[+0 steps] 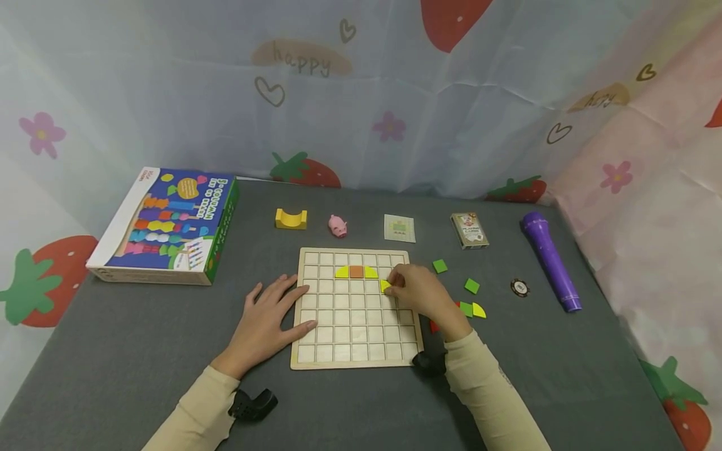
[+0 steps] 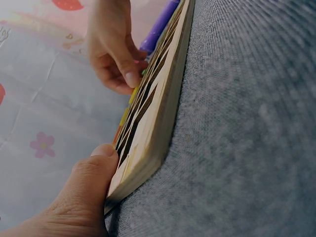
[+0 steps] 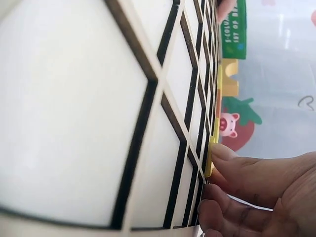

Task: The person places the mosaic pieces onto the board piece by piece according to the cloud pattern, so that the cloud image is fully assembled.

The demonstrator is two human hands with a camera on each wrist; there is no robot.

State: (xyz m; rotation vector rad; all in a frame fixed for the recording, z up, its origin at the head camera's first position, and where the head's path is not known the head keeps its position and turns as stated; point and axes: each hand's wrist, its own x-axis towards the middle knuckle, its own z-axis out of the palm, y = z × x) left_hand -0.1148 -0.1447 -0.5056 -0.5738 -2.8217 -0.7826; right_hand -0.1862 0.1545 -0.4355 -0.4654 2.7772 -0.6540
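Note:
A wooden grid board [image 1: 343, 316] lies flat on the grey cloth. In its second row sit an orange square tile [image 1: 356, 272] and, on either side of it, a yellow quarter-round tile [image 1: 341, 272] and another like it [image 1: 370, 272]. My right hand [image 1: 423, 291] pinches a small yellow tile [image 3: 212, 155] between thumb and fingers, over a cell toward the board's right side. Spread along the left edge, my left hand [image 1: 269, 321] rests its fingertips and thumb [image 2: 91, 173] on the frame.
Green tiles [image 1: 472, 286], a yellow quarter-round [image 1: 479, 311] and partly hidden red pieces [image 1: 434, 326] lie right of the board. Behind it are a yellow arch block [image 1: 291, 219], pink pig [image 1: 338, 226], pattern card [image 1: 399, 228] and card box [image 1: 470, 230]. A game box [image 1: 169, 225], chip [image 1: 520, 287] and purple microphone [image 1: 551, 261] flank them.

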